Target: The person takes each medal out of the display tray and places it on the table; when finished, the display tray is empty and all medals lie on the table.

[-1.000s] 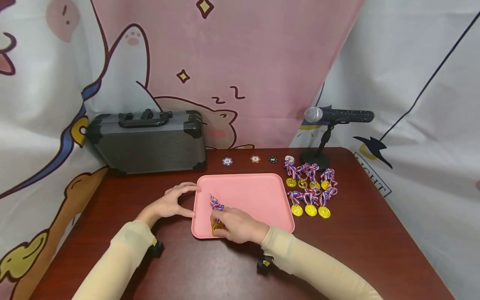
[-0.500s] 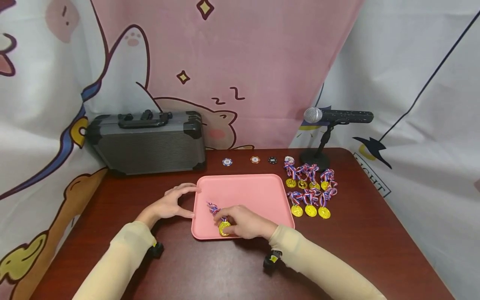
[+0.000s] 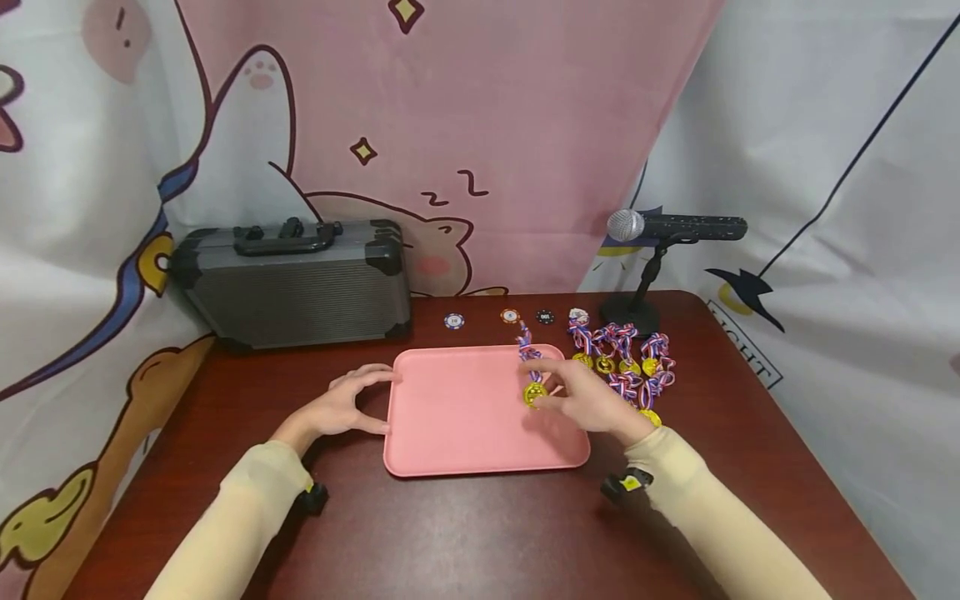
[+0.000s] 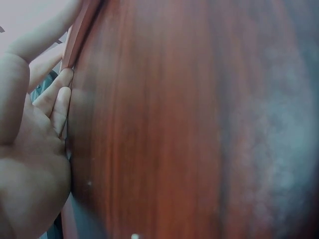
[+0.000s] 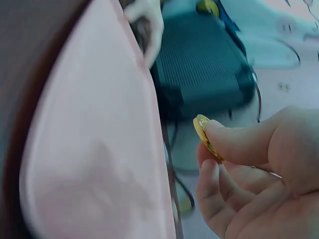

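Observation:
My right hand (image 3: 588, 398) pinches a gold medal (image 3: 533, 394) by its disc, above the right part of a pink tray (image 3: 457, 412). Its knotted red, white and blue ribbon reaches toward the tray's far edge. Seen from the right wrist, thumb and fingertips squeeze the gold disc (image 5: 200, 125) edge-on, clear of the tray surface. My left hand (image 3: 341, 407) stays at the tray's left edge, fingers and thumb extended against the rim. In the left wrist view, the fingers (image 4: 60, 107) lie straight along the wooden table.
Several gold medals (image 3: 650, 367) with knotted ribbons lie right of the tray, partly behind my right hand. A microphone on a stand (image 3: 648, 275) rises behind them. Three poker chips (image 3: 510, 316) lie beyond the tray. A grey hard case (image 3: 300, 292) stands at the back left.
My right hand has lifted the medal off the left part of the tray and carried it right and away from me. The left hand and tray have kept their place.

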{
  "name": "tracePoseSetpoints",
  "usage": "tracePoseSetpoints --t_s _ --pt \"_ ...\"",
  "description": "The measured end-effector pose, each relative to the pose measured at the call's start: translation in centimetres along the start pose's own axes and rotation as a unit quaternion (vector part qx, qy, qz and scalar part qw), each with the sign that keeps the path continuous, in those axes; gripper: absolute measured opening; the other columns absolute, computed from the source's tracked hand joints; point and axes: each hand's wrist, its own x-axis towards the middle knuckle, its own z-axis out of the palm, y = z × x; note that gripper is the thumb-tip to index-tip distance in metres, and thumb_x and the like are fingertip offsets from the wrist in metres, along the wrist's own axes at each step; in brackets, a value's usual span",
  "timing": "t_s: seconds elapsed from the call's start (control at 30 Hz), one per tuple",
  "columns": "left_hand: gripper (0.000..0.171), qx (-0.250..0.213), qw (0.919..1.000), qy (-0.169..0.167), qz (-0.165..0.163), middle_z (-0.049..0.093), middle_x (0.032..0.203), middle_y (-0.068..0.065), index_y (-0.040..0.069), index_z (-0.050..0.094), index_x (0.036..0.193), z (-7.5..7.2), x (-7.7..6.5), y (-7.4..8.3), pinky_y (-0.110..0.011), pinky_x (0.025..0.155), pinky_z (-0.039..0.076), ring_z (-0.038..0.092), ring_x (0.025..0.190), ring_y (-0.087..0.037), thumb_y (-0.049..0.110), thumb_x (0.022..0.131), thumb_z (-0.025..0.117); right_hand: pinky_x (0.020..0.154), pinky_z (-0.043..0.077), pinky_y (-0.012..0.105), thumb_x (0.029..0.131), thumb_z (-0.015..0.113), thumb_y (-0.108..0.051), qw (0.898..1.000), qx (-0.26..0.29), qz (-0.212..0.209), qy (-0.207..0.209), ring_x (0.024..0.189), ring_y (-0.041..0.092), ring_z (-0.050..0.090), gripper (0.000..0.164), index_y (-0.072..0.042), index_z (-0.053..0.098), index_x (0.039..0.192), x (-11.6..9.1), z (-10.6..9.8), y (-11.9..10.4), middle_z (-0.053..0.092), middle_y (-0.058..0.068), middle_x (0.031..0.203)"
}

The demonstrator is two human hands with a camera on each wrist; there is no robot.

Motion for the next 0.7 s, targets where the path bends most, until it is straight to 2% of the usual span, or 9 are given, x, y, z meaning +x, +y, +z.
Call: tracePoseSetpoints --t_s 0.13,0.2,0.43,0.63,0.7 --pt "0.085 0.004 1.0 0.001 0.001 0.042 0.161 -0.008 0.025 0.057 0.151 0.0 0.1 -0.2 -0.073 0.116 0.008 0.028 0.152 -0.041 0.041 0.076 0.094 0.06 0.051 0.028 0.09 0.079 0.002 0.998 -0.038 0.027 0.031 0.078 0.018 0.062 0.054 -0.007 0.065 0.141 -2.2 -3.4 2.1 0.071 0.014 0.124" --pt "0.085 0.006 1.0 0.002 -0.002 0.042 0.161 -0.008 0.025 0.057 0.151 0.0 0.1 -0.2 -0.073 0.116 0.009 0.028 0.152 -0.041 0.042 0.076 0.094 0.06 0.052 0.029 0.09 0.081 0.0 0.996 -0.065 0.047 0.047 0.077 0.019 0.061 0.055 -0.009 0.064 0.142 -3.3 -5.2 3.1 0.072 0.012 0.12" --pt "0.086 0.005 1.0 0.002 0.001 0.043 0.16 -0.009 0.022 0.057 0.15 0.1 -0.1 0.1 -0.073 0.117 0.007 0.029 0.152 -0.039 0.039 0.076 0.095 0.059 0.049 0.029 0.089 0.082 -0.001 0.98 -0.148 0.102 0.09 0.079 0.021 0.062 0.058 -0.007 0.061 0.143 -7.8 -10.6 6.3 0.07 0.018 0.116" --pt "0.086 0.007 0.9999 0.004 0.008 0.043 0.16 -0.01 0.021 0.057 0.151 0.0 0.0 0.1 -0.073 0.117 0.008 0.031 0.151 -0.037 0.038 0.075 0.095 0.059 0.044 0.03 0.089 0.082 -0.002 0.967 -0.196 0.136 0.089 0.077 0.021 0.059 0.057 -0.006 0.061 0.142 -11.0 -12.7 8.9 0.071 0.01 0.098" --pt "0.086 0.006 0.9999 0.003 0.008 0.043 0.16 -0.01 0.021 0.057 0.15 0.0 0.0 0.1 -0.073 0.117 0.008 0.031 0.151 -0.037 0.038 0.075 0.095 0.06 0.046 0.03 0.088 0.082 -0.002 0.967 -0.196 0.142 0.077 0.079 0.02 0.06 0.056 -0.004 0.062 0.141 -11.8 -12.7 9.5 0.072 0.01 0.102"
